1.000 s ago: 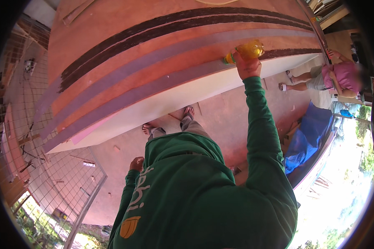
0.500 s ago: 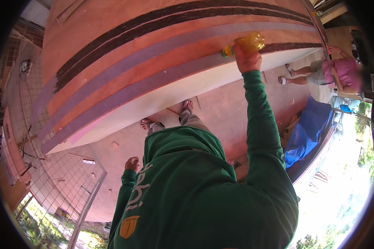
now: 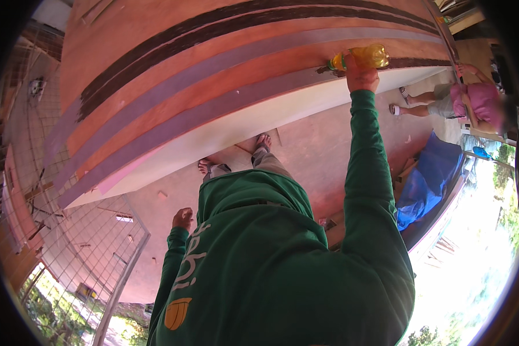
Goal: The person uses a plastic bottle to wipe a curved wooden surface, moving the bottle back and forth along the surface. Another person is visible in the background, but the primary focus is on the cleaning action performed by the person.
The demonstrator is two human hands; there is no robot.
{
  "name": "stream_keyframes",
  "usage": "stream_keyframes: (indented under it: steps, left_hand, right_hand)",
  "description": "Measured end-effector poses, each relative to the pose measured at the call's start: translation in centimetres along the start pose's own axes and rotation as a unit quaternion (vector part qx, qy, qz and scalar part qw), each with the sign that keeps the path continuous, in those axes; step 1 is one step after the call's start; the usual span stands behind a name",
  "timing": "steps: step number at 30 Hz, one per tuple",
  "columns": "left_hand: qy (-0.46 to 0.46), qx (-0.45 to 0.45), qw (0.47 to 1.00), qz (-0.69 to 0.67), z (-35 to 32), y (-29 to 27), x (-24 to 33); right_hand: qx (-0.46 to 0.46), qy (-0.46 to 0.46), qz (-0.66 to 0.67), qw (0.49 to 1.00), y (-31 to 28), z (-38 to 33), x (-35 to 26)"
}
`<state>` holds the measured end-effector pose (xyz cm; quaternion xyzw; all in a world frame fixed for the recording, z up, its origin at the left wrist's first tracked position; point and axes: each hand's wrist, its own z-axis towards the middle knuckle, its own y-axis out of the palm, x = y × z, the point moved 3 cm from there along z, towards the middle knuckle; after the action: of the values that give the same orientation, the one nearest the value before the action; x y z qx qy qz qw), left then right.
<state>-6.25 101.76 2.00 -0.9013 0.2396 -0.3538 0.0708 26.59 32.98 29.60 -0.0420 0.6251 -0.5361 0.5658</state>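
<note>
My right hand [image 3: 361, 75] is wrapped round a clear yellowish plastic bottle [image 3: 372, 56] with green near its neck. The bottle lies sideways, its neck end pointing left at the lowest grey-purple stripe [image 3: 254, 91] of an orange surface. A wet-looking dark brown smear [image 3: 324, 70] sits right at the neck end. Further along, a dark brown band [image 3: 415, 63] continues to the right of the bottle. Whether the neck touches the surface I cannot tell. Down by my left side, my left hand [image 3: 183, 219] hangs with its fingers curled and nothing visible in them.
A pale ledge face [image 3: 213, 143] runs below the stripes, close to my bare feet [image 3: 263, 142]. Wire mesh [image 3: 81, 254] stands at the left. A blue tarp [image 3: 427, 181] lies at the right, and another person in a pink shirt [image 3: 481, 104] is beyond it.
My right hand has shifted to the right with the bottle. The dark brown smear now shows by the bottle's neck. My left hand stays by my side.
</note>
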Motion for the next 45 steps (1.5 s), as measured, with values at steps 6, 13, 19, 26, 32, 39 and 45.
stream_keyframes:
  steps: [6,13,19,26,32,39,45]
  left_hand:
    - [0.009,-0.036,0.999,0.038,0.3,-0.5,-2.7]
    - [-0.022,-0.023,0.998,-0.045,1.3,-0.6,-4.3]
    - [-0.026,-0.071,0.996,0.050,2.2,-1.6,-4.5]
    - [-0.023,-0.023,0.999,0.029,1.4,-3.5,-4.3]
    - [-0.023,-0.012,0.999,-0.021,1.4,-3.4,-2.8]
    - [-0.016,-0.056,0.997,0.049,3.2,-2.4,-6.8]
    - [-0.045,0.006,0.994,-0.096,2.3,-3.2,-3.2]
  right_hand:
    - [-0.090,-0.003,0.162,0.983,3.1,-7.9,-8.5]
    - [-0.052,-0.025,0.122,0.991,3.0,-7.4,-7.1]
    - [-0.044,-0.001,0.108,0.993,2.6,-7.7,-7.4]
    - [-0.067,-0.046,0.135,0.988,5.2,-11.2,-10.3]
    - [-0.005,-0.049,0.065,0.997,2.8,-7.7,-6.4]
    - [-0.117,-0.060,0.083,0.988,6.2,-13.3,-12.1]
    - [0.000,-0.065,0.018,0.998,2.2,-4.3,-3.9]
